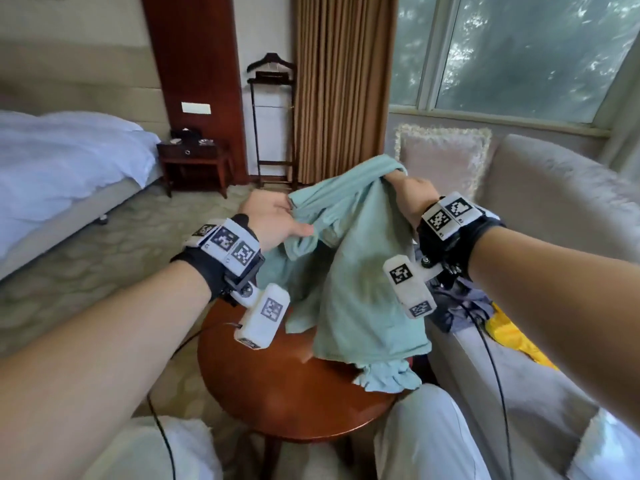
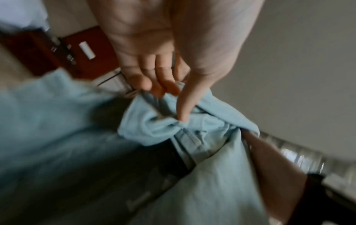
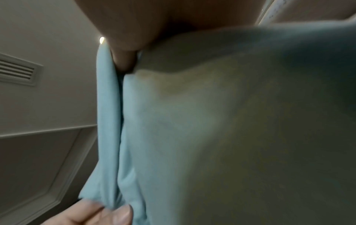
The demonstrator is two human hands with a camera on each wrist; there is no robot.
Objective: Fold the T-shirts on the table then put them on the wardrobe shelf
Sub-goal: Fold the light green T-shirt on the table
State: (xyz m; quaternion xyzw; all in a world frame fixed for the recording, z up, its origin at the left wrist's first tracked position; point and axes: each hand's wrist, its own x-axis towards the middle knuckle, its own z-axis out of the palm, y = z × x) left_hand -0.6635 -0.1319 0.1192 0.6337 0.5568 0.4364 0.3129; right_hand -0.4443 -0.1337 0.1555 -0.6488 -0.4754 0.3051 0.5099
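The person holds a pale green T-shirt (image 1: 360, 265) in the air above a round worktop (image 1: 277, 386) of polished reddish-brown wood. The cloth is soft, thin and matte, and it hangs in long loose folds; its lower hem touches the wood and a small ruffled edge lies at the near right rim.

The left hand (image 1: 277, 221) takes the cloth at the left side. In the left wrist view, the grip of this hand is a pinch: the thumb (image 2: 185, 106) presses a bunched twist of fabric against the curled fingers (image 2: 146, 82). The right hand (image 1: 412, 192) is higher and holds the upper edge of the shirt. Its grip is closed on a gathered fold, and in the right wrist view only one fingertip (image 3: 123, 60) shows, half buried in the cloth, which fills almost the whole picture.

Both wrists carry black straps with white blocks printed with square black-and-white patterns.

To the right stands a grey sofa (image 1: 554, 209) with plush surface; on it lie a dark garment (image 1: 460, 306) and a shiny yellow one (image 1: 512, 337), both crumpled. Behind is a pinkish cushion (image 1: 443, 157) with lace border. To the left is a bed (image 1: 62, 161) with smooth white linen, and further a dark wooden nightstand (image 1: 194, 161).
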